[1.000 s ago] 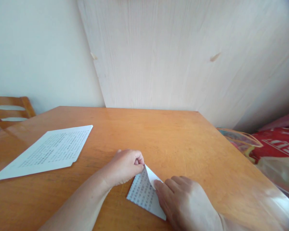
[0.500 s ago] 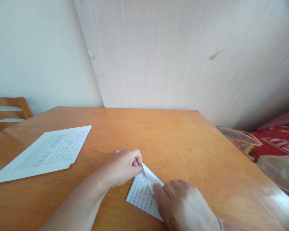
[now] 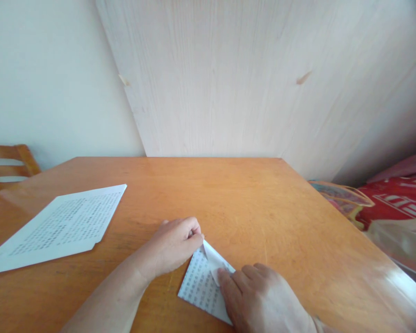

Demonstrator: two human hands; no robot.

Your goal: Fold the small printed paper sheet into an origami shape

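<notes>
A folded sheet of printed paper (image 3: 201, 283) lies on the wooden table, rows of small characters covering its face. Along its upper right edge a plain white flap (image 3: 213, 261) is turned over. My left hand (image 3: 178, 243) pinches the paper's far corner between thumb and curled fingers. The thumb of my right hand (image 3: 260, 296) presses on the flap, and its other fingers are bent over the paper's right side, hiding that part.
Printed white sheets (image 3: 65, 226) lie on the left of the wooden table (image 3: 201, 185). A wooden chair (image 3: 10, 166) stands beyond at left. Past the table's right edge are a red bag (image 3: 395, 203) and other bags. A pale wood panel (image 3: 208, 83) rises behind.
The whole view has shifted slightly. My left thumb has closed down on the paper's far corner. My right hand keeps its place on the flap.
</notes>
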